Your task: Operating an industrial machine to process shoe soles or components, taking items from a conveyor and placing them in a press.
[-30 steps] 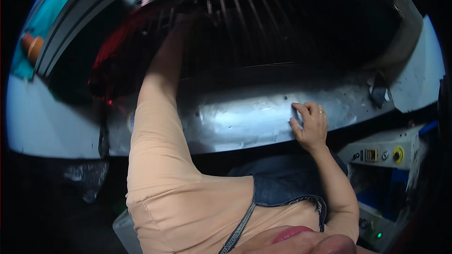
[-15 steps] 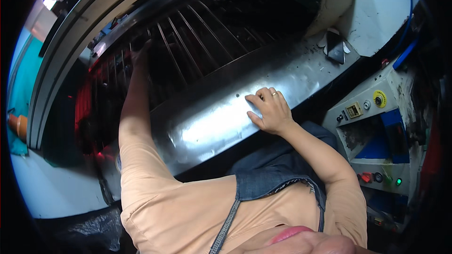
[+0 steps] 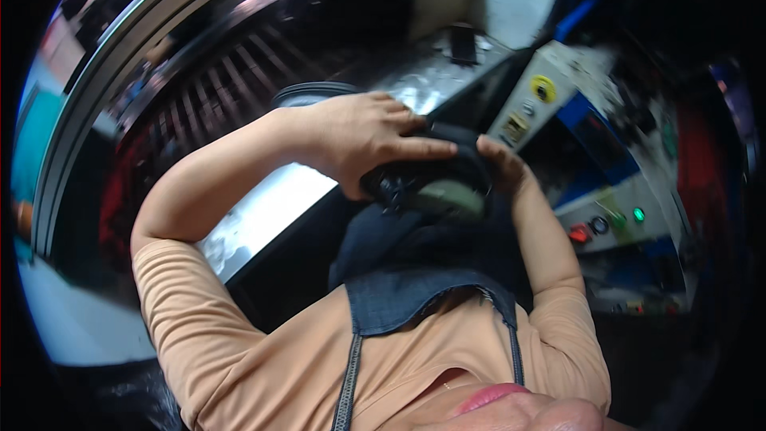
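A black rounded object with a pale green curved face (image 3: 451, 198) is held in front of my apron; motion blur hides its exact kind. My left hand (image 3: 359, 132) lies across its top left, with one finger stretched along the upper edge. My right hand (image 3: 508, 166) grips its right side, fingertips at the upper rim. Beyond my left wrist, a grey object with a dark rounded rim (image 3: 315, 92) shows over the machine's metal ledge, partly hidden by my forearm.
Behind lies the machine's dark bed of slats (image 3: 239, 72) under a curved metal frame (image 3: 96, 72). A phone-like dark slab (image 3: 463, 44) rests on the ledge (image 3: 279, 199). At right stands a control panel (image 3: 550, 88) with buttons and a lit green lamp (image 3: 638, 214).
My left hand has come back from the slatted bed, and my right has left the ledge. Both now hold the black object near my body. The view has turned right.
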The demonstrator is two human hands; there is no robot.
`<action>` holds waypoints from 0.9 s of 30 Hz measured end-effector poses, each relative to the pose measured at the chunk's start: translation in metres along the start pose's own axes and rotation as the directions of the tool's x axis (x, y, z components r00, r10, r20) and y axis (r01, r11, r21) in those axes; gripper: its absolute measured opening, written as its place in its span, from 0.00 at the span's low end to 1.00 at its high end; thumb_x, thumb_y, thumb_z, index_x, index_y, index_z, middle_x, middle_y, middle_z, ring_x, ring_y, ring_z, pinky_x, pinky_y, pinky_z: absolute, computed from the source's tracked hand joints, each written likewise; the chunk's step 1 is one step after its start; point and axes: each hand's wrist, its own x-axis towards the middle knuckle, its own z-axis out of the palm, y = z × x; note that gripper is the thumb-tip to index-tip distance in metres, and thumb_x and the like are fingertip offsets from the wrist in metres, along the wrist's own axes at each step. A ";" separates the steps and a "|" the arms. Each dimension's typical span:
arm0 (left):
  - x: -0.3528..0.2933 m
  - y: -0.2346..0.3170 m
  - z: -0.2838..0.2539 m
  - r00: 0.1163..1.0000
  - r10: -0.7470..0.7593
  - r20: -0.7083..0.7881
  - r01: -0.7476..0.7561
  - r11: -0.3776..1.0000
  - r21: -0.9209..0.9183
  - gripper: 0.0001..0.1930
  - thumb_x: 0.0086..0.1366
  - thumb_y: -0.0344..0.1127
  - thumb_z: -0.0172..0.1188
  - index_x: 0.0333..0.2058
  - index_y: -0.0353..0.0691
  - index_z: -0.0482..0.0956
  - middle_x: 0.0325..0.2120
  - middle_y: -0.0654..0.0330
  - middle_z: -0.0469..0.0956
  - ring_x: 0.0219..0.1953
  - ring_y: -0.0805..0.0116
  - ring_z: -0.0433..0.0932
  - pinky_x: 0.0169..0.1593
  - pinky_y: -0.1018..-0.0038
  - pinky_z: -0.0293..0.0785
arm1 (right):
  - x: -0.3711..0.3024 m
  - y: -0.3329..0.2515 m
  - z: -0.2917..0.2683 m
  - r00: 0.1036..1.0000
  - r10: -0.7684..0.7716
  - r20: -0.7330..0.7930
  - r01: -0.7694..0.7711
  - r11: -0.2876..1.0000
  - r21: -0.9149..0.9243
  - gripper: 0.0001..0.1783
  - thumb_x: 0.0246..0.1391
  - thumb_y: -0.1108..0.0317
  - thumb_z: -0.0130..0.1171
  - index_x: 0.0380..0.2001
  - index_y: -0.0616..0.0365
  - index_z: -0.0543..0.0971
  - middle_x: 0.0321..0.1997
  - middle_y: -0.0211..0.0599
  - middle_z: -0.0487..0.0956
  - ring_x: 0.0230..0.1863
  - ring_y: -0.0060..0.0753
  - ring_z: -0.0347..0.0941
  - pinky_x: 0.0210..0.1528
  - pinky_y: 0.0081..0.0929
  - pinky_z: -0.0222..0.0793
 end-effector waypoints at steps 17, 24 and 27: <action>0.103 -0.110 0.147 0.659 -0.653 -0.373 0.580 0.757 -0.300 0.32 0.57 0.49 0.60 0.57 0.40 0.63 0.51 0.48 0.68 0.57 0.51 0.64 0.58 0.59 0.59 | -0.231 -0.178 -0.055 0.056 -0.907 -0.417 0.492 0.389 -0.779 0.25 0.57 0.58 0.53 0.54 0.62 0.70 0.54 0.36 0.73 0.56 0.31 0.68 0.61 0.31 0.58; 0.095 -0.106 0.179 0.589 -0.720 -0.366 0.652 0.692 -0.311 0.28 0.58 0.49 0.56 0.53 0.39 0.69 0.55 0.49 0.65 0.59 0.51 0.60 0.62 0.57 0.53 | -0.208 -0.319 -0.163 0.077 -0.980 -0.181 -0.847 0.031 -0.530 0.40 0.40 0.40 0.61 0.53 0.55 0.73 0.55 0.54 0.71 0.53 0.50 0.70 0.54 0.38 0.65; 0.090 -0.108 0.180 0.574 -0.733 -0.365 0.635 0.680 -0.366 0.24 0.57 0.44 0.58 0.51 0.40 0.71 0.54 0.49 0.65 0.59 0.51 0.60 0.62 0.57 0.53 | -0.175 -0.318 -0.201 0.117 -0.903 -0.412 -0.949 0.021 -0.315 0.40 0.44 0.42 0.58 0.59 0.50 0.67 0.60 0.49 0.67 0.61 0.48 0.62 0.61 0.46 0.58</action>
